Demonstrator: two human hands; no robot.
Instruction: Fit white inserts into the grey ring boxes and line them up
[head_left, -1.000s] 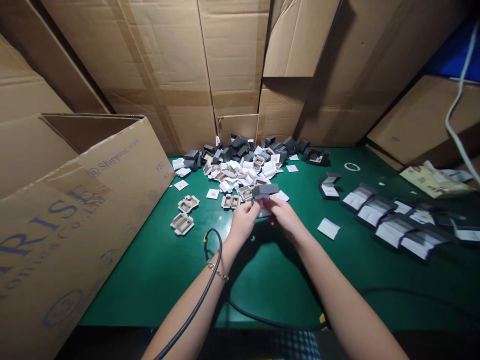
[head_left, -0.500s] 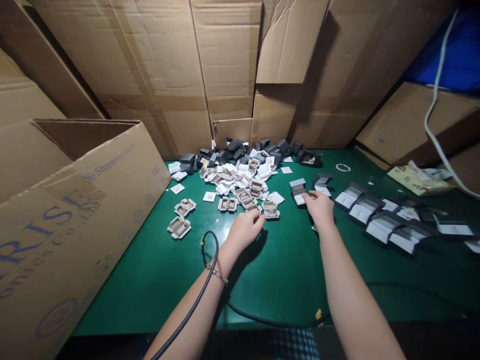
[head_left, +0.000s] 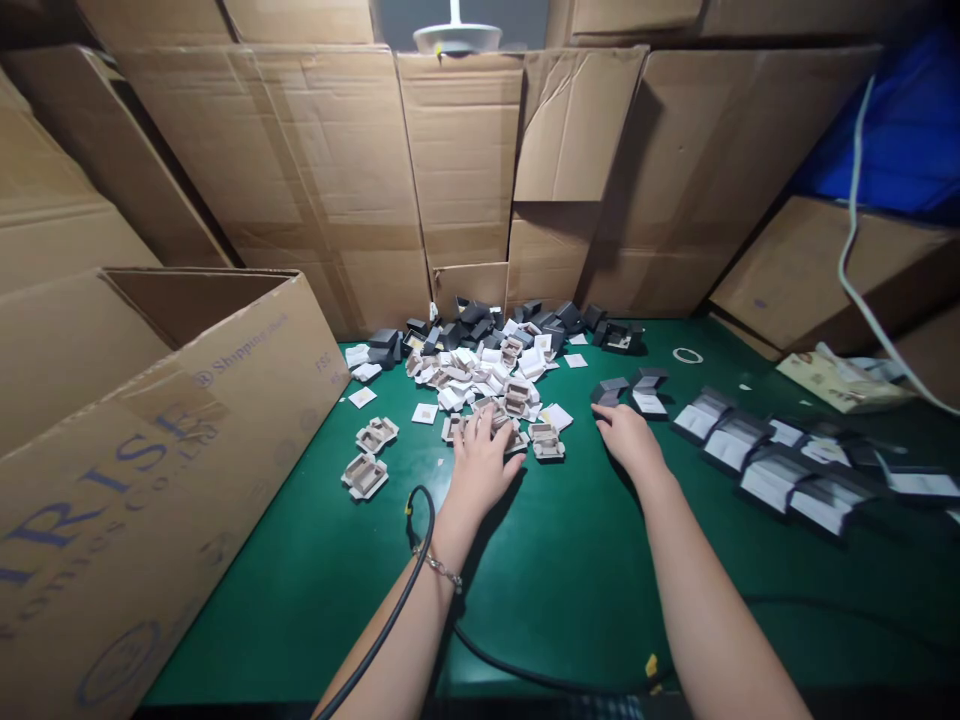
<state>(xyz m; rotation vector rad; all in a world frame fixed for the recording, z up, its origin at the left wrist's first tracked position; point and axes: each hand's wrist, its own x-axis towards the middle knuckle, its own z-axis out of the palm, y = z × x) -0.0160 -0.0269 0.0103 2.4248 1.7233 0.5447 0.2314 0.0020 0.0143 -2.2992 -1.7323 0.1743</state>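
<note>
My left hand (head_left: pixel 480 452) lies with fingers spread on the near edge of a heap of beige and white inserts (head_left: pixel 480 375) on the green table (head_left: pixel 570 560). My right hand (head_left: pixel 626 435) rests palm down just below a small grey box (head_left: pixel 607 392) and holds nothing; its fingers are loosely stretched. Beside that box stands another grey box with a white card (head_left: pixel 649 390). A beige insert (head_left: pixel 546 440) lies between my hands. Dark grey boxes (head_left: pixel 487 318) are piled at the back of the heap.
A big open cardboard carton (head_left: pixel 150 440) stands at the left. Cardboard sheets (head_left: pixel 465 170) wall the back. A row of open grey boxes with white cards (head_left: pixel 780 465) runs to the right. A black cable (head_left: pixel 420 520) crosses my left wrist. A white ring (head_left: pixel 687 355) lies far right.
The grey box that both hands held has been set down at the row's left end by my right hand. My left hand has moved forward onto the heap of inserts.
</note>
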